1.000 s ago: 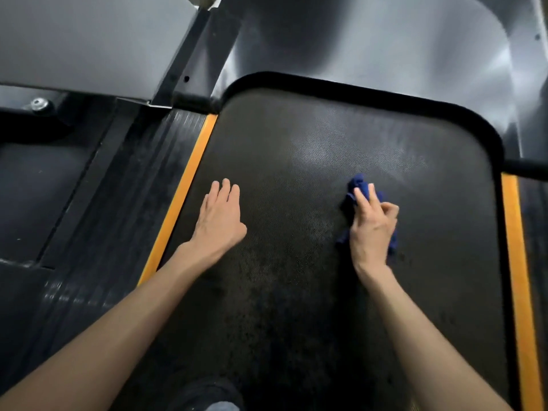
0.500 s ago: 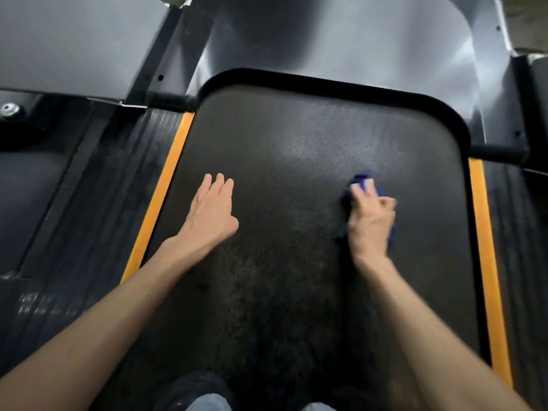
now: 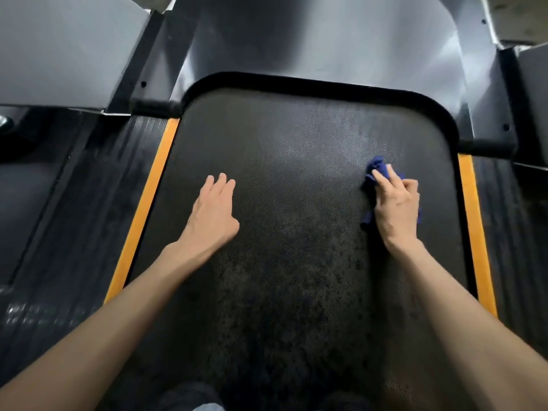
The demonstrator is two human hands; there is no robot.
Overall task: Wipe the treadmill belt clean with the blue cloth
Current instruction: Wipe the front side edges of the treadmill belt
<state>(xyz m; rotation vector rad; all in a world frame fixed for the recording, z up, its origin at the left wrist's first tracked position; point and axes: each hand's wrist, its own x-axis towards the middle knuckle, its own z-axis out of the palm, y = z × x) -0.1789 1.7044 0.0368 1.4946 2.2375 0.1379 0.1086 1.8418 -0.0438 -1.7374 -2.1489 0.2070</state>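
The black textured treadmill belt fills the middle of the head view. My right hand presses a bunched blue cloth onto the belt near its right edge, with some fingers curled over the cloth. Most of the cloth is hidden under that hand. My left hand lies flat on the belt's left half, fingers straight and together, holding nothing.
Orange strips run along both sides of the belt, with ribbed black side rails beyond them. A grey motor cover rises at the belt's far end. Dark shoes show at the bottom edge.
My right hand has slid the cloth to the right across the belt, closer to the right orange strip. The left hand has stayed flat on the belt.
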